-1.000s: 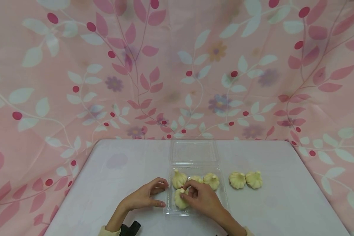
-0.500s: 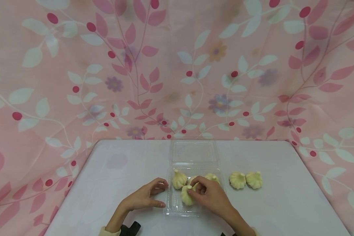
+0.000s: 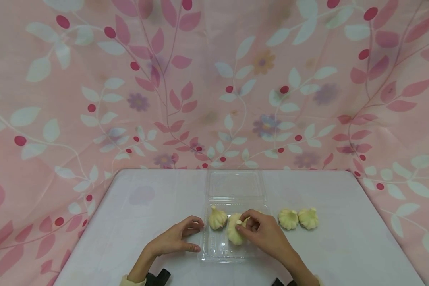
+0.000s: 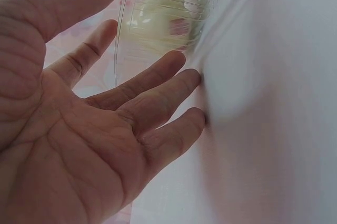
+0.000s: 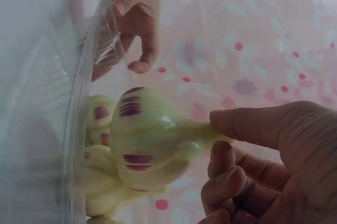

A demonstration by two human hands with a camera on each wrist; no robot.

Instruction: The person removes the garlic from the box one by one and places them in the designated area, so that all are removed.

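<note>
My right hand (image 3: 266,236) pinches a pale garlic bulb (image 3: 234,230) by its stem, thumb against fingertips, over the open clear plastic box (image 3: 218,252). In the right wrist view, purple streaks mark that bulb (image 5: 150,134), which appears raised above the box, with other bulbs behind it. One garlic bulb (image 3: 217,217) lies in the box's back left; those further right are mostly hidden by the right hand. My left hand (image 3: 176,238) stays at the box's left side with fingers relaxed and nothing in them. Whether it touches the box wall, I cannot tell.
Two more garlic bulbs, one (image 3: 288,219) beside the other (image 3: 308,218), lie on the white table (image 3: 329,254) right of the box. The clear lid (image 3: 236,184) is folded back behind it. A floral pink cloth (image 3: 207,79) hangs behind the table.
My right hand has carried the pinched garlic bulb rightward from the box's front left toward its middle. My left hand has stayed in place.
</note>
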